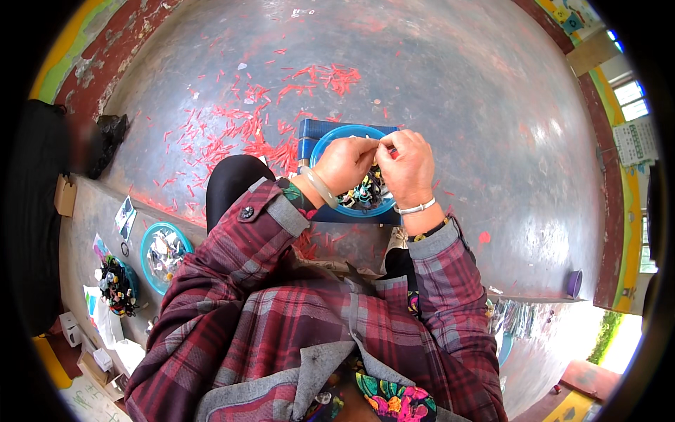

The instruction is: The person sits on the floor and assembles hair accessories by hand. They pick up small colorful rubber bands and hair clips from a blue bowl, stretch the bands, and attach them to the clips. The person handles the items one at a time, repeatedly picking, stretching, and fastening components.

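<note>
From the view's centre, a blue basin (342,131) sits toward 1 o'clock, on a dark blue surface (314,128). Small bits (362,198), dark, white & teal, lie inside it.

Both hands are above the basin. The L hand (346,165) comes from its 8 o'clock side, the R hand (408,169) from its 4 o'clock side. In each one, thumb & forefinger are closed to a pinch, the other fingers are bent in, and the tips of both hands meet, or nearly so, at approx. the basin's 1 o'clock. If sth. is between the tips, it is too small to tell. The L wrist has a pale bangle (320,186), the R wrist a white band (416,207); the sleeves (242,228) are plaid, w/ grey cuffs.

On the grey floor (485,141), many red scraps (278,153) are spread, mostly betw. 10 & 12 o'clock. Betw. 8 & 9 o'clock there is a 2nd basin (145,254), also blue, w/ light-coloured contents, & farther out a dark bundle (114,285). A purple cup (574,283) is betw. 3 & 4 o'clock, well apart from the hands.
</note>
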`<state>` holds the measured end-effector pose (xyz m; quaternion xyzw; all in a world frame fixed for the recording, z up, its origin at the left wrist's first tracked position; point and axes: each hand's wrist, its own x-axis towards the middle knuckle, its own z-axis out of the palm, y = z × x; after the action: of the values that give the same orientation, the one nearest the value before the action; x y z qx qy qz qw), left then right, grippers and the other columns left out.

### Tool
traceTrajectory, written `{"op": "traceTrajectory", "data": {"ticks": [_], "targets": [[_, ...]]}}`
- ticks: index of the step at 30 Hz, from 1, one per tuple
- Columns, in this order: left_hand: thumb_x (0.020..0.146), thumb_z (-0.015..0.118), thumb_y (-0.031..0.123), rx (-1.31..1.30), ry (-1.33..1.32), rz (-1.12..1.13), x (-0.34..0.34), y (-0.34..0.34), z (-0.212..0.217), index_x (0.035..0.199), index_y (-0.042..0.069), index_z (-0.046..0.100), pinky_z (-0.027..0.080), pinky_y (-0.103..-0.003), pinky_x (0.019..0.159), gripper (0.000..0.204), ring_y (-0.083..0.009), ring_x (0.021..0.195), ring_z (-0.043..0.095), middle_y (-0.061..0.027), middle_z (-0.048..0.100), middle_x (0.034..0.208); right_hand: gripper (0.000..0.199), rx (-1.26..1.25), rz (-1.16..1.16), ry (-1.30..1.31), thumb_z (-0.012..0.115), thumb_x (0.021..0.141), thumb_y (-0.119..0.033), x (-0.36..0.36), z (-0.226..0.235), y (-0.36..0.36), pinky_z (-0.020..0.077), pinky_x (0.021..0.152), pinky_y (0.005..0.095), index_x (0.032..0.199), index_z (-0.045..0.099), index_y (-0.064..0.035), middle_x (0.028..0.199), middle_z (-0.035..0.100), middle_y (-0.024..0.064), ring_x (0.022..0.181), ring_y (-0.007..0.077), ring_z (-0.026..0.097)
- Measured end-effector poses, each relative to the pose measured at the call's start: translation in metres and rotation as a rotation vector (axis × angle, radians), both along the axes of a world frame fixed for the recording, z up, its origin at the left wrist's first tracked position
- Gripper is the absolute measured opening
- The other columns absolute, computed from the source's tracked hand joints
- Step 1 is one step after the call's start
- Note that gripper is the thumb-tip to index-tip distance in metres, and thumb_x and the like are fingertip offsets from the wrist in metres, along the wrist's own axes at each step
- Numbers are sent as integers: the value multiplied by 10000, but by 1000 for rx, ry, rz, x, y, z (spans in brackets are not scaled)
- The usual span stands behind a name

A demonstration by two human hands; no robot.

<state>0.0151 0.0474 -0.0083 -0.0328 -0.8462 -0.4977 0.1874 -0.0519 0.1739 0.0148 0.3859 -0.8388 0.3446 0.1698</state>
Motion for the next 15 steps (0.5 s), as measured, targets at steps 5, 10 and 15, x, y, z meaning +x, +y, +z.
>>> {"op": "traceTrajectory", "data": {"ticks": [5, 10, 15], "targets": [[856, 547, 107, 243, -138, 19, -3, -2, -1, 1015, -37, 603, 479, -268, 673, 222, -134, 766, 608, -143, 652, 833, 66, -241, 116, -477, 622, 712, -55, -11, -8, 7, 458, 601, 302, 773, 646, -46, 734, 627, 59, 680, 184, 592], [863, 548, 110, 257, -89, 11, -6, -4, -7, 1037, -43, 591, 485, -259, 684, 236, -117, 769, 598, -126, 654, 840, 140, -341, 168, -839, 615, 753, -56, -12, -2, 10, 467, 614, 249, 882, 660, -25, 749, 643, 71, 692, 117, 596], [853, 556, 94, 186, -66, 50, -6, -3, -9, 1036, -33, 591, 488, -278, 686, 226, -157, 776, 620, -161, 647, 867, 89, -115, 65, -173, 635, 704, -72, -4, 8, 4, 472, 599, 322, 787, 650, -47, 723, 632, 78, 673, 224, 602]]}}
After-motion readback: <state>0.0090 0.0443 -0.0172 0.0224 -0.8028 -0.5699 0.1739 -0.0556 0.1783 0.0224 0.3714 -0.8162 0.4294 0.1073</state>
